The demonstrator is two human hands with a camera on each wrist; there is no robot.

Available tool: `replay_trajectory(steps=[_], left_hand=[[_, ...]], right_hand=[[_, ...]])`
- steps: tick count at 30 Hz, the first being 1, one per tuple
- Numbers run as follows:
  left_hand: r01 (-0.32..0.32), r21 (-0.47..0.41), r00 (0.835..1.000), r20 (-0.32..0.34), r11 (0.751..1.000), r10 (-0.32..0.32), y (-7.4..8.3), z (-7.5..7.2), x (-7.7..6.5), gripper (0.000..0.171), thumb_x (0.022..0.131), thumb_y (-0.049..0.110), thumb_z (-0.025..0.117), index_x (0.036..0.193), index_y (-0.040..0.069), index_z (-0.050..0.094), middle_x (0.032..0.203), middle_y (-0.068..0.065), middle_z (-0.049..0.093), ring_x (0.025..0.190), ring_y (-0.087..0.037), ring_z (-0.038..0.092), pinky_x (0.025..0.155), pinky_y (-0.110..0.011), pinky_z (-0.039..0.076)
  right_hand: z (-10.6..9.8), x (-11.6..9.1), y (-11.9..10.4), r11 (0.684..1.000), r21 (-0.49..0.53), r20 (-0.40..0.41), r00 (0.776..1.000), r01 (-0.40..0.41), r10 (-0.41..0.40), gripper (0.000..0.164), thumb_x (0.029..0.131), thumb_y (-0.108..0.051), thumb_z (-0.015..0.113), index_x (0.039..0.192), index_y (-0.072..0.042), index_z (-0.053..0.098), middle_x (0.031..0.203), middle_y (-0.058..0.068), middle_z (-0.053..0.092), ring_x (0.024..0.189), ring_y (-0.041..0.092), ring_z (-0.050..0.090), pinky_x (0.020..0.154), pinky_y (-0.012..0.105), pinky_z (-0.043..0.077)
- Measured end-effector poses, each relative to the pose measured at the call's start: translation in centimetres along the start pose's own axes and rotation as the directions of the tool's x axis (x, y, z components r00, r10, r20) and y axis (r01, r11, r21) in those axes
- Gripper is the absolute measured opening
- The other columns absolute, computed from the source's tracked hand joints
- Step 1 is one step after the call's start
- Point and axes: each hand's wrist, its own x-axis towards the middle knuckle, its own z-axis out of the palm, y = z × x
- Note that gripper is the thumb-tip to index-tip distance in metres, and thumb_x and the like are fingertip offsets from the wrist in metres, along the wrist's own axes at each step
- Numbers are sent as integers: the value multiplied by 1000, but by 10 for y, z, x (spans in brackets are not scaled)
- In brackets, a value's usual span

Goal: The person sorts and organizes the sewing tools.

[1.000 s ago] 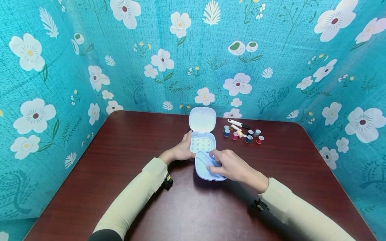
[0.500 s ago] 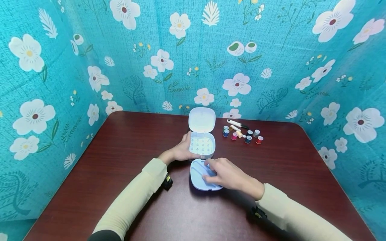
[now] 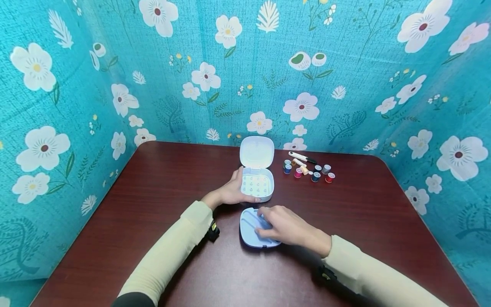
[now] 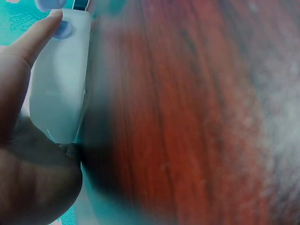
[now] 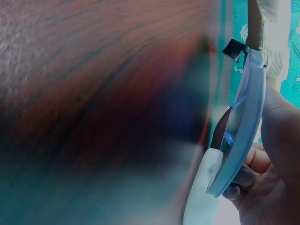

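Note:
A pale blue-white plastic box (image 3: pixel 264 199) stands near the table's middle, its hinged lid (image 3: pixel 257 152) raised at the back. Inside lies a pale panel with rows of small marks. My left hand (image 3: pixel 231 192) holds the box's left side, its thumb along the front wall, as the left wrist view also shows. My right hand (image 3: pixel 285 224) pinches a light blue tray (image 3: pixel 249 230) in front of the box. Grooves run across the tray's upper face, partly hidden by the fingers. In the right wrist view the tray (image 5: pixel 243 126) appears tilted, held off the table.
Right of the box lie several small thread spools, among them a red one (image 3: pixel 330 178) and a pink one (image 3: pixel 298 172). Behind them is a white-and-black slim tool (image 3: pixel 303 157). A blue flowered cloth (image 3: pixel 230 85) surrounds the dark red table (image 3: pixel 172 170).
My right hand has drawn the tray off the box's front, toward me and slightly left, uncovering the box's inside. My left hand has stayed on the box.

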Motion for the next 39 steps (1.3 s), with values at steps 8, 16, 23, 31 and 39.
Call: replay_trajectory(steps=[8,16,23,31,39], left_hand=[[17,9,1000,1,1000,-17,1,0,-1,130,72,47,91,161,11,4,158,-18,20,139,-29,33,114,-45,34],[23,5,1000,5,1000,-23,1,1,-1,132,72,48,91,162,12,2,160,-17,18,142,-28,32,116,-44,33],[28,3,1000,5,1000,-28,1,1,-1,131,72,49,90,162,13,3,160,-16,17,141,-28,33,116,-45,33],[39,14,999,7,999,-39,1,0,-2,129,72,50,90,161,13,5,157,-14,21,138,-26,35,115,-43,34],[36,-3,999,-1,999,-36,0,1,-1,130,72,49,91,161,13,4,159,-17,18,140,-28,34,115,-45,33]], right_hand=[[6,2,-1,1000,-21,40,999,-12,13,44,95,-41,72,119,-5,66,64,-13,51,60,3,52,56,21,44],[15,5,0,998,-56,56,998,-22,26,46,94,-43,71,118,-4,67,59,-11,43,51,1,38,47,22,28],[18,5,-1,997,-72,65,997,-34,39,46,94,-43,72,119,-5,64,62,-10,44,53,3,41,48,23,32],[14,7,-4,995,-50,141,986,-89,95,49,92,-44,76,123,-10,61,82,-4,64,69,6,57,62,25,48],[9,5,-4,997,-43,158,985,-67,73,50,94,-42,74,128,-8,63,81,-6,63,68,6,55,62,24,47]])
